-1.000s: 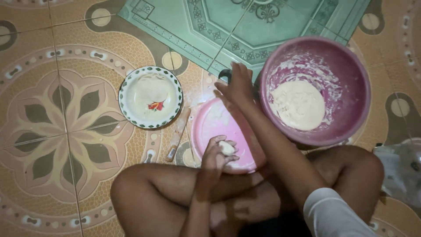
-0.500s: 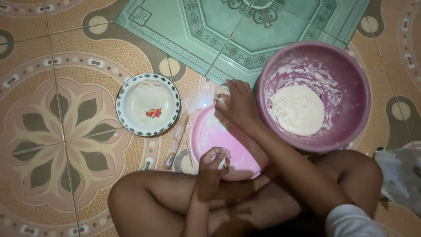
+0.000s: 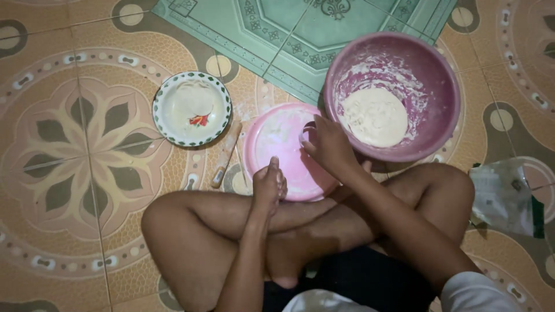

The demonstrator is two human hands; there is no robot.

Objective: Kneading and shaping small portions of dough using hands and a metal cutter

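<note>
while the person sits cross-legged on the patterned tile floor (image 3: pixel 69 190), both hands work over a flat pink plate (image 3: pixel 277 144) that lies on the floor just in front of the crossed legs. the left hand (image 3: pixel 269 185) is over the near edge of the plate, curled into a loose fist with the thumb up; whatever it may enclose is hidden by the fingers, so i cannot tell if it grips anything. the right hand (image 3: pixel 326 144) is over the right part of the plate, next to the big bowl, its fingers bent inward toward the plate's floury surface; whether they pinch something there is too small to tell. the plate is dusted with white flour. just to the right of it, touching or nearly touching its edge, stands a large purple-pink bowl (image 3: pixel 445 110) with white smears up its inner wall and a round lump of pale dough (image 3: pixel 374 117) at the bottom. to the left of the plate, a slim wooden stick (image 3: pixel 226 153) lies aslant on the tiles, and beyond it sits a small white dish with a dark dotted rim and a red flower mark (image 3: pixel 192 108), also floury inside. at the far right, beside the knee, a crumpled clear plastic bag (image 3: pixel 503 196) lies on the floor. a green tile panel (image 3: pixel 277 29) fills the top middle.
</note>
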